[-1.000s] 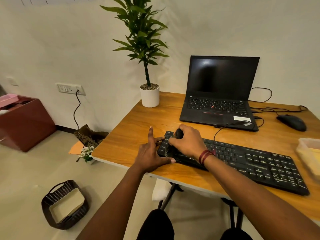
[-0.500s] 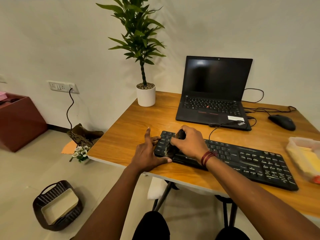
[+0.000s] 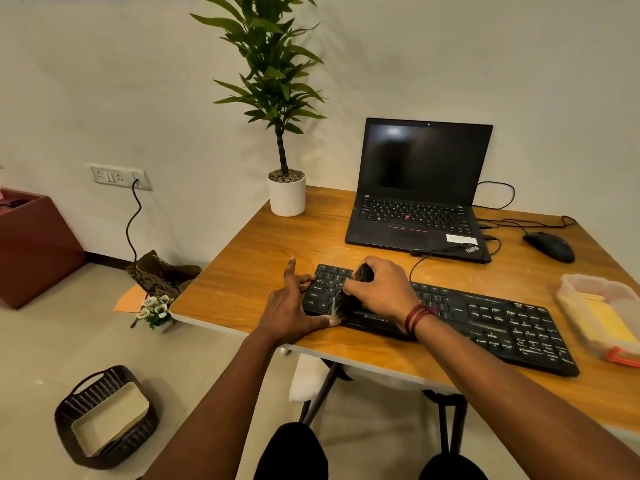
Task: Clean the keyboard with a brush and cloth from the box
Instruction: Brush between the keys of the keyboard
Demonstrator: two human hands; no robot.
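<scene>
Brush [image 3: 341, 303] swept toward keyboard [image 3: 502, 323] front edge; right hand [image 3: 381, 289] fingers curled round it; left hand [image 3: 287, 306] fingers spread, bracing keyboard end.

- The right grip [image 3: 381, 289] hides most of the brush [image 3: 341, 306]; only bristles and handle tip show.
- The box [image 3: 595, 282] is blurred and cut by the right edge.
- The keyboard [image 3: 502, 323] legends at right smear.
</scene>
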